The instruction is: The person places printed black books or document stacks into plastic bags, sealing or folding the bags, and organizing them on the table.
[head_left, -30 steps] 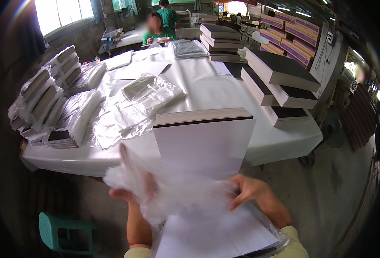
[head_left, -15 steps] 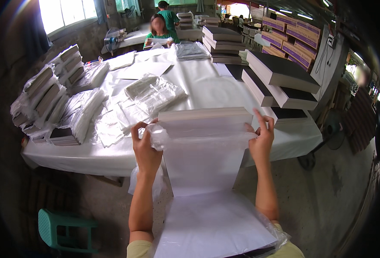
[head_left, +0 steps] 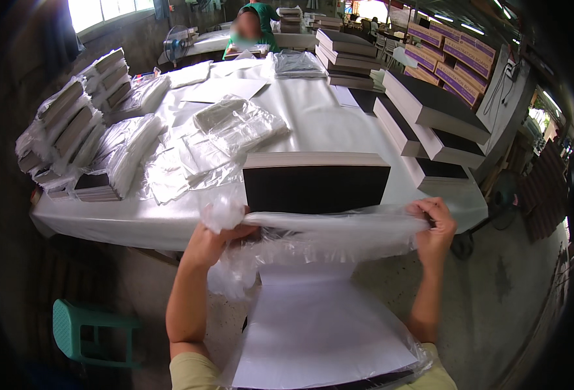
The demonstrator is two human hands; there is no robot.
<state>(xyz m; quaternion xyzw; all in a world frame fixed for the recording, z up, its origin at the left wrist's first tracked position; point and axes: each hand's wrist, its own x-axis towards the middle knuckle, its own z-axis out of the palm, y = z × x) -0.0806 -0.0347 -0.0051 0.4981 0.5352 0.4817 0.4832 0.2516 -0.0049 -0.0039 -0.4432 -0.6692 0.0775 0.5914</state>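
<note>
We look down on a long desk (head_left: 339, 123) draped in smooth white sheeting, standing in a workshop with a bare concrete floor (head_left: 495, 292) and bright windows at the far left. Along the desk's left edge sit stacks of flat boxes (head_left: 72, 130) wrapped in crinkled clear film, and loose transparent bags (head_left: 235, 127) lie rumpled in the middle. On the right side, large rectangular boxes with dark tops and pale sides (head_left: 430, 110) are piled in tidy layers. At the far end, a person in a green top (head_left: 256, 26) sits at the desk. A small teal plastic stool (head_left: 85, 328) stands on the floor at lower left.

In front of us, a big flat box (head_left: 316, 185) stands tilted up from our lap towards the desk; its upper part is matt black with a pale edge, its lower part looks white through plastic. A thin, glossy clear plastic bag (head_left: 326, 237) covers the lower part of the box. Our left hand (head_left: 219, 237) is clenched on a bunched, wrinkled corner of the bag, and our right hand (head_left: 433, 227) is closed on the opposite corner. The two hands are well apart, stretching the bag's mouth taut across the box's width.
</note>
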